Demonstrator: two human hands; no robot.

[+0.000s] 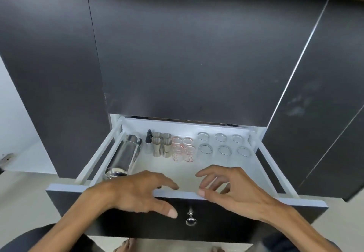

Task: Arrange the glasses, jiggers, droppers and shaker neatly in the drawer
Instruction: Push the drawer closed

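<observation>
An open white drawer [271,165] holds everything. A shiny steel shaker [124,156] lies on its side along the left wall. Dark-capped droppers [149,136] stand beside it, then several steel jiggers [162,144], several red-marked measuring glasses [182,149], and two rows of clear glasses [223,143] at the right. My left hand [137,192] and my right hand [234,190] hover at the drawer's front edge, fingers spread, holding nothing.
The drawer's dark front panel carries a chrome knob [190,219]. Dark cabinet doors [187,54] rise above and at both sides. A pale floor [23,202] shows at the left, and my feet below.
</observation>
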